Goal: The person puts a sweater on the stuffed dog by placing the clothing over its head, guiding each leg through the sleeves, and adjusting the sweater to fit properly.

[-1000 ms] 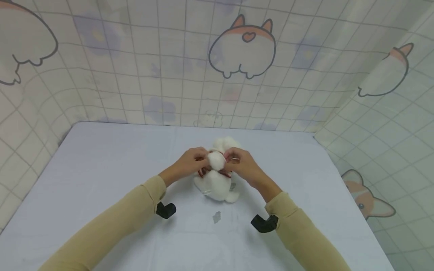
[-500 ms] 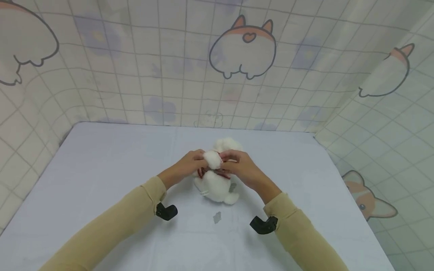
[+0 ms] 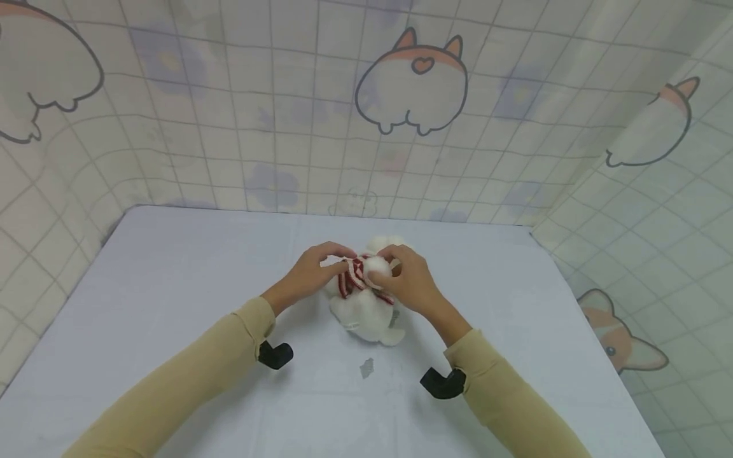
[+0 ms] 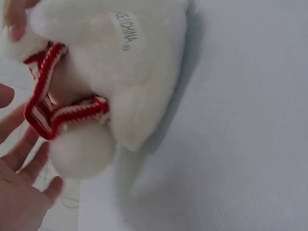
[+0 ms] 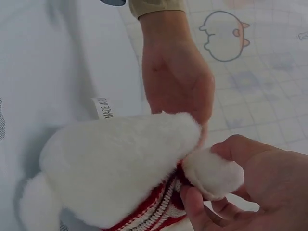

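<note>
A white plush toy (image 3: 363,316) lies on the table, with a red-and-white striped knitted scarf (image 3: 352,275) around it. My right hand (image 3: 413,280) pinches a small rounded white part of the toy (image 5: 214,173) between thumb and fingers. Across from it, my left hand (image 3: 312,270) has its thumb and fingers spread apart at the scarf's left side. In the left wrist view, the left fingers (image 4: 29,149) are loosely extended beside a scarf loop (image 4: 41,113). The right wrist view has the left hand's fingertips hidden behind the toy.
A small grey patch (image 3: 366,367) shows on the white table (image 3: 229,254) in front of the toy. Patterned curtains (image 3: 286,127) with grid lines and cartoon dogs stand behind and beside the table. A black wrist device (image 3: 443,383) hangs below each sleeve.
My left hand has come off the rounded white part and moved slightly left. The right hand still holds that part, now shifted right, and more of the striped scarf shows between the hands.
</note>
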A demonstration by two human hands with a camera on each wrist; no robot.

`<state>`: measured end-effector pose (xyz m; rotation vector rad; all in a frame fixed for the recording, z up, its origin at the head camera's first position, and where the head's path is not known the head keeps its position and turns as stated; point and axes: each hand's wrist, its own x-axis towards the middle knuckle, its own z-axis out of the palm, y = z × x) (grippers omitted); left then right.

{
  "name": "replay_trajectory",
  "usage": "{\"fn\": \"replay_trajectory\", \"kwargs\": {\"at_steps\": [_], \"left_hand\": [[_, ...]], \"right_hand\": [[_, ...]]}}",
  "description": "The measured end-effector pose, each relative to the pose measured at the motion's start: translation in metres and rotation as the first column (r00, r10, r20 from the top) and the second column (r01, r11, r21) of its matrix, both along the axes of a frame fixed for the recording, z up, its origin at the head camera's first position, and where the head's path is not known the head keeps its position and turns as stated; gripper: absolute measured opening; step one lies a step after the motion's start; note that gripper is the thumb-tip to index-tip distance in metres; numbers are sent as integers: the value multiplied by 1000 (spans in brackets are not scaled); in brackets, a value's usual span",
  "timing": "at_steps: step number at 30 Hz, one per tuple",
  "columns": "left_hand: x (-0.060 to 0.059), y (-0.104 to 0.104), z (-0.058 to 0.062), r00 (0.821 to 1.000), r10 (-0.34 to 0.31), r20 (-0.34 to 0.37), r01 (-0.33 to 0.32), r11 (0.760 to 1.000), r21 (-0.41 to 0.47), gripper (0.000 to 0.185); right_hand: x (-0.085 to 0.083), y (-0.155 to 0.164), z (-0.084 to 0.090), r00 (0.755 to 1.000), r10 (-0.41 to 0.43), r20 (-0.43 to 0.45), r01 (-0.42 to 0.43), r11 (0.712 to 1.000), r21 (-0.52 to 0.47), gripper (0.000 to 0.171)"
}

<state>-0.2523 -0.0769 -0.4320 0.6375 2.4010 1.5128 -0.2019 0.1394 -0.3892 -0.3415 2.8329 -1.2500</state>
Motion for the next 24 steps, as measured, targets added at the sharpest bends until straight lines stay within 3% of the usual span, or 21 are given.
{"fn": "replay_trajectory", "kwargs": {"at_steps": [5,8,15,19,24], "left_hand": [[-3,-7,-5,997,24,70,-20,999,-48,49],[-4,-8,-6,997,35,70,-32,998,-45,58],[-4,-6,-2,997,62,36,-63,998,26,47],[-3,-3,0,998,60,18,-61,995,74,37],[-5,6,8,997,50,-61,-45,996,76,29]], "right_hand": [[0,6,1,998,-64,-27,61,993,-99,27],[-3,11,-2,998,-62,-7,59,978,-200,25],[-7,27,-18,987,-72,141,115,937,-331,23],[-9,38,-27,979,-78,186,134,941,-310,24],[-12,51,-33,982,-102,161,123,984,-132,22]]}}
